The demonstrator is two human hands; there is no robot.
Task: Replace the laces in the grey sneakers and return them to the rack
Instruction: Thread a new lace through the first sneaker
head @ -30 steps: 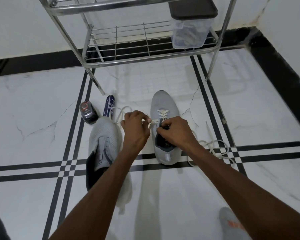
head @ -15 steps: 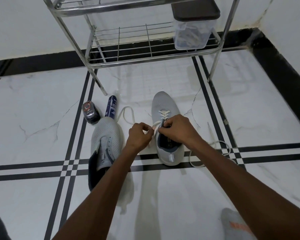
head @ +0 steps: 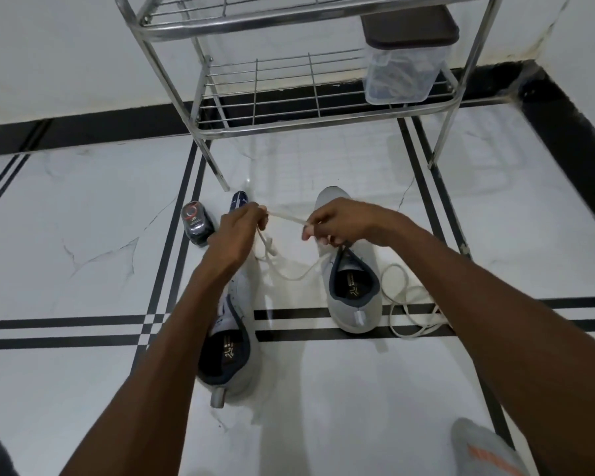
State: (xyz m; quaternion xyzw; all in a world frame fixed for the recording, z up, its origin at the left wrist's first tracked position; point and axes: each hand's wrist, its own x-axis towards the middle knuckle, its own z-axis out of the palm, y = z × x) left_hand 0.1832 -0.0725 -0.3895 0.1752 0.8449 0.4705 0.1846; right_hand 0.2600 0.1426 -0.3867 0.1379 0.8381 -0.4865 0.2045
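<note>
Two grey sneakers stand on the white floor. The right sneaker point(head: 354, 304) points toward the rack, its opening facing me. The left sneaker point(head: 234, 345) lies partly under my left forearm. A white lace point(head: 289, 219) stretches taut between my hands. My left hand point(head: 237, 231) grips one end above the left sneaker's toe. My right hand point(head: 340, 223) pinches the lace over the right sneaker's tongue. A slack part of the lace point(head: 296, 274) loops down between the shoes, and more lace point(head: 409, 310) lies coiled right of the right sneaker.
A metal wire shoe rack point(head: 289, 97) stands ahead by the wall, with a clear plastic box point(head: 402, 73) under a dark lid on its lower shelf. A black polish tub point(head: 196, 223) and a blue tube point(head: 239, 201) lie left of the hands. A grey-orange object point(head: 485, 448) sits bottom right.
Both hands rose and moved apart, pulling the lace out taut through the right sneaker. The view shifted down slightly.
</note>
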